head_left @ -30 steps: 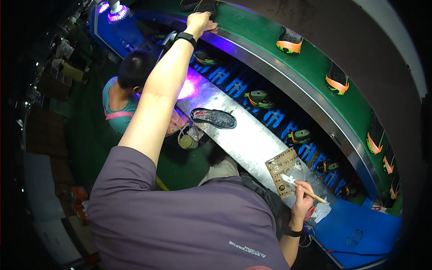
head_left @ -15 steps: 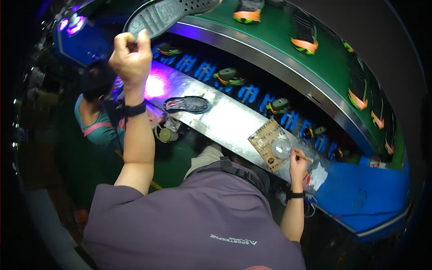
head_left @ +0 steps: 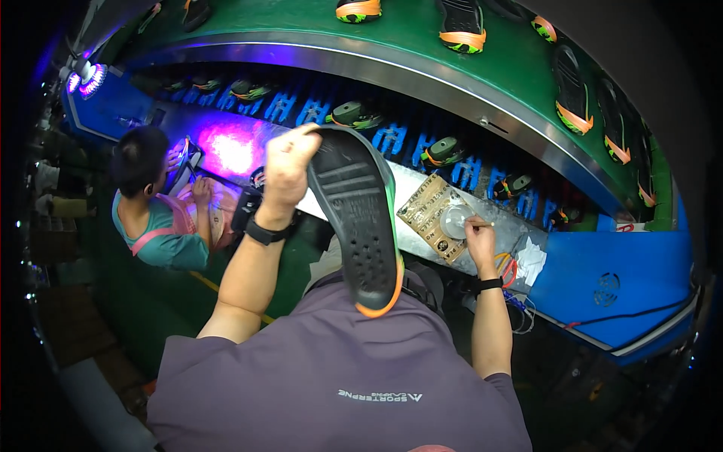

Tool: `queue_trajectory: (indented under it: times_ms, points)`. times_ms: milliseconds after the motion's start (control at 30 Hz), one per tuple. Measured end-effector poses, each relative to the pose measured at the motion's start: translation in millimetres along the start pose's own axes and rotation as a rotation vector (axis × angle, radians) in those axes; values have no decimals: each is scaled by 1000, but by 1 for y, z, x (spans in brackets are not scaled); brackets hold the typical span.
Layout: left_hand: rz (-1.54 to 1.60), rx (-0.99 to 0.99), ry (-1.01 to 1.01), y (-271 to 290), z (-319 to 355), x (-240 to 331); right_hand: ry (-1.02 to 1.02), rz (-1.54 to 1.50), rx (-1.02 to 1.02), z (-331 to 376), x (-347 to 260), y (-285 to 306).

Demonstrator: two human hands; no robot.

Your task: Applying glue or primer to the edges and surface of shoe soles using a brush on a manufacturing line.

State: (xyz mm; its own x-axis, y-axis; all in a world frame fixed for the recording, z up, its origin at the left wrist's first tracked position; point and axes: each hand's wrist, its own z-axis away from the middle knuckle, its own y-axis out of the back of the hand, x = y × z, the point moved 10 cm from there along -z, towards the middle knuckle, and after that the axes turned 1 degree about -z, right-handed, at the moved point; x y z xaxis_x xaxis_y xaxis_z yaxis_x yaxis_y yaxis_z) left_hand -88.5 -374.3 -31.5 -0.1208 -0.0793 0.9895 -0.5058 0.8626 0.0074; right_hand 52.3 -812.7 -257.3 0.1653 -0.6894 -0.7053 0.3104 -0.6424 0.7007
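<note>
My left hand (head_left: pixel 288 175), raised in front of me, pinches a shoe sole (head_left: pixel 354 207) at its upper end. The sole hangs lengthwise, showing a black ribbed and perforated face with an orange and green rim at the lower end. Low over the bench, my right hand (head_left: pixel 480 239) is closed on a thin light-handled brush (head_left: pixel 491 223); its working end is too small to make out. Beside those fingers a round clear dish (head_left: pixel 453 221) rests on a piece of brown cardboard (head_left: pixel 422 212). Behind my left wrist, another dark shoe piece (head_left: pixel 257 178) is mostly hidden.
A metal bench (head_left: pixel 410 181) runs in front of me. Beyond it, blue holders carry shoe parts (head_left: pixel 444 151); above, a green belt (head_left: pixel 407 38) carries black and orange soles. A co-worker (head_left: pixel 154 203) sits at left near a purple lamp (head_left: pixel 87 80). White paper (head_left: pixel 532 262) lies at right.
My left hand has brought the sole down and toward the middle, turning it lengthwise. My right hand has moved closer to the dish. Shoe parts beyond the bench appear shifted as the view moved.
</note>
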Motion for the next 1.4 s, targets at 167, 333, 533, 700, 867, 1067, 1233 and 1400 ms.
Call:
queue_trajectory:
  times_ms: [167,333,533,700,867,1067,1233,1400]
  points:
    - [895,-256,469,-76,51,-96,-9,-205,210,16,-35,45]
    - [1236,-546,630,-127,122,-59,58,-247,295,32,-46,58]
    - [1065,-633,717,-132,128,-34,-45,-206,145,29,-13,29]
    - [804,-521,658,-118,113,-44,-35,-374,181,26,-48,40]
    - [643,-574,500,-115,102,-30,189,-653,108,26,-162,68]
    - [618,-601,464,-121,99,-16,318,-778,-3,22,-244,70]
    - [615,-607,432,-121,96,-8,408,-646,21,17,-258,66]
    - [627,-574,449,-110,91,-14,422,-573,-15,34,-268,64]
